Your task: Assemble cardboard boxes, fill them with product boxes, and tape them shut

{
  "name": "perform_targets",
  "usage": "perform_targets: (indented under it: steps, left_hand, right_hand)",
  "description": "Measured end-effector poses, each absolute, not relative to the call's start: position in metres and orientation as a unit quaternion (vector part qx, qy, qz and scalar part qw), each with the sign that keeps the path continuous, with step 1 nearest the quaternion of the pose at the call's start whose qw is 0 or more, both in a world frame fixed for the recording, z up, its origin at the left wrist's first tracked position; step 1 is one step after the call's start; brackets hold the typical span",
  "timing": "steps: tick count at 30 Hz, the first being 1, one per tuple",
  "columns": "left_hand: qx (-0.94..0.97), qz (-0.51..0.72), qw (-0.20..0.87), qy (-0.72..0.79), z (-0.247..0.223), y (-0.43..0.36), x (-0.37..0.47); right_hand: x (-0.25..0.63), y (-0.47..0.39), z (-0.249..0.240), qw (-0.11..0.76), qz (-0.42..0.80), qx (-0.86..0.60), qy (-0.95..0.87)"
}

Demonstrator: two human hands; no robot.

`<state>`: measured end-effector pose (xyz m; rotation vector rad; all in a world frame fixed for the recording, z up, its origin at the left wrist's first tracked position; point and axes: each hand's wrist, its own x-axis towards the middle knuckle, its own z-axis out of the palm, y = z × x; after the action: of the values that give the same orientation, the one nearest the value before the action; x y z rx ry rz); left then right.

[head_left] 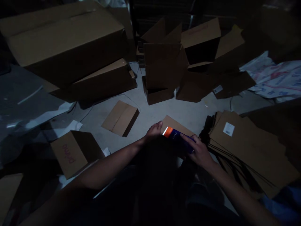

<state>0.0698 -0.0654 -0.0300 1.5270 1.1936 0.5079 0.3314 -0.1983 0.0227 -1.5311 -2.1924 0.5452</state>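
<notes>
My right hand [198, 149] is closed around a dark blue and orange block-shaped object [176, 136], its index finger stretched along the top. A bright white strip shows at the object's left end; its exact kind I cannot make out. Just behind it lies a brown cardboard piece [177, 124], partly covered by the object. At the cardboard's left edge is my left hand [154, 130], fingers curled with the thumb side up. It seems to grip that edge, though the fingertips are partly hidden. Dark shadow covers what is below both hands.
A small closed carton [119, 117] lies on the grey floor [145, 113] ahead. Large boxes [70, 34] stand back left, open boxes [164, 66] ahead. Flat cardboard sheets [251, 147] are stacked at right, near a printed white plastic sack [277, 75]. Another carton [72, 153] sits left.
</notes>
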Motion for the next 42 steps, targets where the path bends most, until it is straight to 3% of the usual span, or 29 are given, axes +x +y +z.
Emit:
perform_targets:
  steps: [8,14,17,20,24,34,38,42]
  left_hand:
    - [0.688,0.186,0.499,0.494,-0.034,-0.058,0.069]
    - [0.697,0.155,0.470,0.519,-0.032,-0.056,0.068]
    - [0.750,0.134,0.324,0.561,-0.025,-0.064,0.080]
    - [0.879,0.098,0.168,0.435,-0.017,-0.091,0.110]
    - [0.950,0.081,0.170,0.250,-0.017,-0.134,0.145]
    - [0.947,0.106,0.160,0.257,-0.026,-0.144,0.148]
    - [0.939,0.091,0.204,0.262,-0.018,-0.146,0.152]
    - [0.936,0.074,0.215,0.270,-0.013,-0.146,0.161]
  right_hand:
    - [0.438,-0.283,0.004,0.119,0.149,-0.589,-0.785]
    - [0.440,-0.289,-0.005,0.140,0.138,-0.596,-0.778]
    - [0.434,-0.286,-0.002,0.146,0.131,-0.606,-0.771]
    - [0.431,-0.283,0.001,0.157,0.134,-0.608,-0.767]
    - [0.427,-0.281,0.006,0.183,0.134,-0.594,-0.772]
    - [0.453,-0.317,-0.001,0.193,0.145,-0.609,-0.756]
    - [0.455,-0.324,-0.011,0.147,0.158,-0.634,-0.742]
    - [0.431,-0.298,0.006,0.043,0.120,-0.649,-0.750]
